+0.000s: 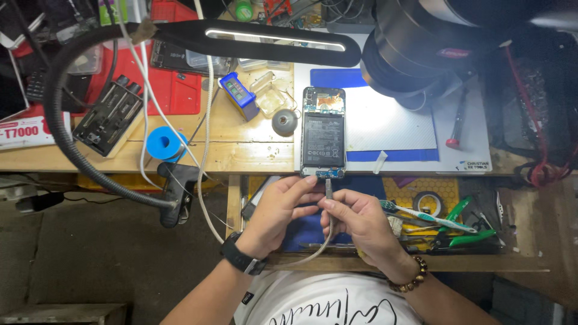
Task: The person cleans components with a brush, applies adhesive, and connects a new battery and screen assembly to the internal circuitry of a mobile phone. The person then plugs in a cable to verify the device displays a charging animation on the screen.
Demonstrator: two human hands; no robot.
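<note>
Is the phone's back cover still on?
No. The phone lies with its back open, battery and bottom circuit board exposed, while the right hand holds a cable plug at its bottom edge.

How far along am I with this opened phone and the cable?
Done: the phone lies with its back cover off, battery exposed. In hand: the right hand pinches the grey cable's plug at the bottom port while the left hand steadies the phone's lower edge. Left: whether the plug is fully seated cannot be told; no back cover is fitted.

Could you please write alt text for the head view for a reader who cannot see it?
A left hand and a right hand hold a cable at the bottom port of an opened phone lying on a cluttered workbench, under a desk lamp.
</note>
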